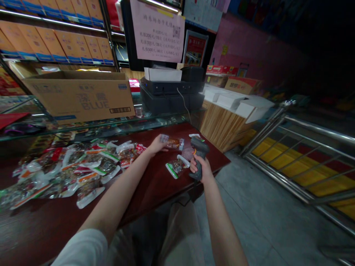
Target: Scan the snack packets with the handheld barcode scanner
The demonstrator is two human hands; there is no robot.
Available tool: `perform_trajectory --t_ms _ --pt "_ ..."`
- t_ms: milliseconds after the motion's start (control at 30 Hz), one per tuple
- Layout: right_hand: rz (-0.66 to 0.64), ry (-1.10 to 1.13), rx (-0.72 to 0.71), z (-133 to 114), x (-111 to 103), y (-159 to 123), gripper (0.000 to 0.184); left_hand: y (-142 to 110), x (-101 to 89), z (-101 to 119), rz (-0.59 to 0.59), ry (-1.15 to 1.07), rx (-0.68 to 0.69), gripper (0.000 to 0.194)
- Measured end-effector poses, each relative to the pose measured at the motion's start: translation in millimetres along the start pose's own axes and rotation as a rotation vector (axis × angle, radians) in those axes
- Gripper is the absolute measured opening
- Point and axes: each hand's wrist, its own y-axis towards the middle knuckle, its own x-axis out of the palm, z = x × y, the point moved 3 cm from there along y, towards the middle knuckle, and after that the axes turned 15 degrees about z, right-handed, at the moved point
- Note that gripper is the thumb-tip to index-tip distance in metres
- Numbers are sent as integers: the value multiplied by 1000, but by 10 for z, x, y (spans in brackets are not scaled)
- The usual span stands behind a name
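Left hand (156, 145) is half open, palm down, with fingertips (163, 139) on the near end of a clear sealed snack packet (173, 143); whether the packet is gripped or only touched cannot be told. Right hand (201, 166) is closed around the handle of a dark grey handheld barcode scanner (199, 149), with the scanner head held up and tilted away from the person.

A second packet with a green-edged seal (176, 167) is lying just left of the scanner, below the left-hand packet. A large heap of similar packets (66, 173) is spread on the counter left of the left hand, its nearest packets close to that wrist. All of these are on a dark red wooden counter (145, 199).

Beyond the counter, a glass display case (94, 127) is topped by a cardboard carton (80, 96), and a black printer unit (172, 90) is placed behind the hands. A pink printed notice (157, 31) is hung above it. White boxes (244, 103) are stacked on a wood-faced counter (222, 127) to the right. A steel railing (302, 159) is seen further right, above a grey floor (246, 207).
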Motion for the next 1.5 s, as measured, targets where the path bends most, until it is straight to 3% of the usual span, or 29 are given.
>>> perform_trajectory --t_ms 67,133,233,333,467,667,900,1000,1300,1500 --pt "-9 -4 -7 -1 -15 -2 40 -161 -206 32 -69 -333 -66 36" --pt "-10 -1 -14 -3 -28 -7 39 -325 -435 73 -104 -515 -91 38" --pt "-17 -12 -17 -4 -36 -23 38 -531 -730 110 -126 -590 -101 39" --pt "-30 -40 -27 -11 -31 -49 37 -652 -900 74 -115 -667 -121 38" --pt "-21 -62 -37 -20 -18 -72 38 -685 -974 -58 49 -731 -92 23" --pt "-8 -86 -69 -36 66 -149 38 -647 -1051 -147 217 -780 121 39" --pt "-190 -203 -2 211 512 -544 35 -586 -1237 -203 164 -628 274 43" --pt "-212 -238 7 363 665 -621 39 -578 -1331 -219 212 -537 380 39" --pt "-225 -174 61 438 653 -544 39 -573 -1442 -253 287 -520 416 38" --pt "-259 -327 119 435 745 -648 40 -636 -1487 -119 261 -488 471 41"
